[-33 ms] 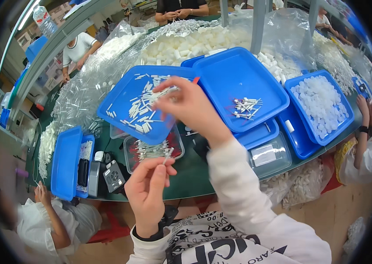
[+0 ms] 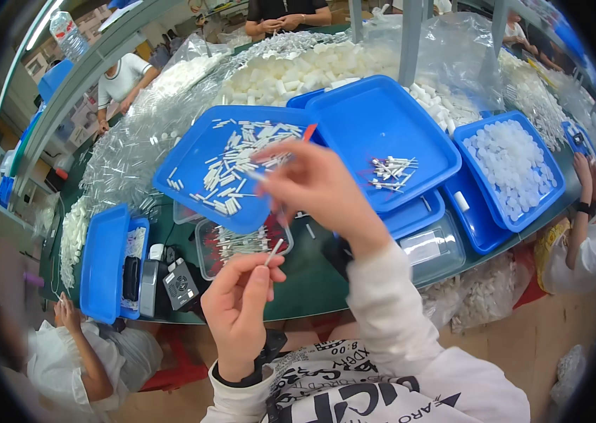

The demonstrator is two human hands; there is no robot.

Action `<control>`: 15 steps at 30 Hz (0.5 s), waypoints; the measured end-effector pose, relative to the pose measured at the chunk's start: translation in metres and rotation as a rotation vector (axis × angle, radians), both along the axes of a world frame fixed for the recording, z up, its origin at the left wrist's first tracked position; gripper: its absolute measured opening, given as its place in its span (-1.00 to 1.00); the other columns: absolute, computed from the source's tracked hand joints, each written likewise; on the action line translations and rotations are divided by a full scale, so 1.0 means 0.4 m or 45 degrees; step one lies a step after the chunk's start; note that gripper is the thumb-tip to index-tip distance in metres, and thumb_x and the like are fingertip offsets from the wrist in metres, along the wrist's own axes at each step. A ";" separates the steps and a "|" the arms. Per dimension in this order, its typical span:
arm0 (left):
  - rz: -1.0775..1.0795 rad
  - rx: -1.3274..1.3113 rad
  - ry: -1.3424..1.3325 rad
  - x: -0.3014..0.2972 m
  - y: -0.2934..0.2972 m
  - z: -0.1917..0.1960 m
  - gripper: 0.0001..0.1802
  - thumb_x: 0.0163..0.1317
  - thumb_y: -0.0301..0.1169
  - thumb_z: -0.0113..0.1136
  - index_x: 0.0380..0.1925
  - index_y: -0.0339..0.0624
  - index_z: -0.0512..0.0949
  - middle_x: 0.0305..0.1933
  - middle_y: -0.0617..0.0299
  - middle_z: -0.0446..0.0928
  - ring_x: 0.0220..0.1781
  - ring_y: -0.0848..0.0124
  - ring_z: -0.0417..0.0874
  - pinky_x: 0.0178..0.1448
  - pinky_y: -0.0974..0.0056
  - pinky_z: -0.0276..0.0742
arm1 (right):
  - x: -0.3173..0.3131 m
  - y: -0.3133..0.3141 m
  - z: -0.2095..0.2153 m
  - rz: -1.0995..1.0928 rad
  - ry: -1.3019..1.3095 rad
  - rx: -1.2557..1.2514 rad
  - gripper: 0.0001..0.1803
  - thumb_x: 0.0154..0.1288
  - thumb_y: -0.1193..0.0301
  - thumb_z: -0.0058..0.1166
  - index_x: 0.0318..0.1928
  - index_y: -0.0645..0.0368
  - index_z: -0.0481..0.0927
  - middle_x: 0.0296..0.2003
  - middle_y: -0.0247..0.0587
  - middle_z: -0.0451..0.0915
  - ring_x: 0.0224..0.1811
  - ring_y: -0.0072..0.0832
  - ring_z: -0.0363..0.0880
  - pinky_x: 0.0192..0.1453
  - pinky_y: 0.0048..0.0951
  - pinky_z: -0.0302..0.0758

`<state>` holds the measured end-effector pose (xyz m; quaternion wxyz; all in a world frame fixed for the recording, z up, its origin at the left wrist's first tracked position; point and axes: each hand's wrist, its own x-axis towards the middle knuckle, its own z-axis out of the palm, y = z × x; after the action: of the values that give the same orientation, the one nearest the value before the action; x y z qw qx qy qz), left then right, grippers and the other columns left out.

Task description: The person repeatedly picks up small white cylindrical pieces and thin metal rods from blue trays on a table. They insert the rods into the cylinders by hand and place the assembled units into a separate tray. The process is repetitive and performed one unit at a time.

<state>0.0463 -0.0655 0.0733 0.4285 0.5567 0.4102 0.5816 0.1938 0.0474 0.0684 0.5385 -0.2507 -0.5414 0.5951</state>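
Observation:
My left hand (image 2: 240, 292) pinches a slim white stick (image 2: 275, 251) upright between thumb and fingertips. My right hand (image 2: 315, 187), a little blurred, is closed on a small white tube (image 2: 258, 175) over the right part of a blue tray (image 2: 188, 144). That tray holds many loose white tubes (image 2: 226, 169). Just beyond my left hand is a clear plastic box (image 2: 207, 266) filled with thin white sticks that have red ends. The tray partly covers this box.
Another blue tray (image 2: 354, 116) holds a small bunch of white sticks. To the right, a tray (image 2: 554, 185) carries translucent white pieces. A black boxy device (image 2: 181, 285) stands at left near another blue tray (image 2: 104, 271). White foam-like pieces (image 2: 291, 70) are heaped behind. Co-workers sit around.
My right hand has drawn back toward me and slightly right, and a white tube now shows in its fingers. The left hand has barely moved.

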 end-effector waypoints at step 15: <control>-0.209 0.203 0.408 0.111 0.041 -0.063 -0.83 0.18 -0.67 0.16 -0.24 -0.29 0.64 -0.33 0.30 0.50 -0.54 0.71 0.25 -0.55 0.52 0.01 | 0.236 -0.296 -0.084 -0.255 0.197 -0.199 -0.78 0.37 0.55 0.01 -0.04 0.41 0.56 -0.20 0.03 0.66 -0.20 -0.34 0.69 -0.22 -0.33 0.73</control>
<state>0.0906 -0.0491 0.0481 0.3582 0.7059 0.3790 0.4793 0.2882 -0.0711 0.0346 0.6140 -0.2981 -0.4227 0.5962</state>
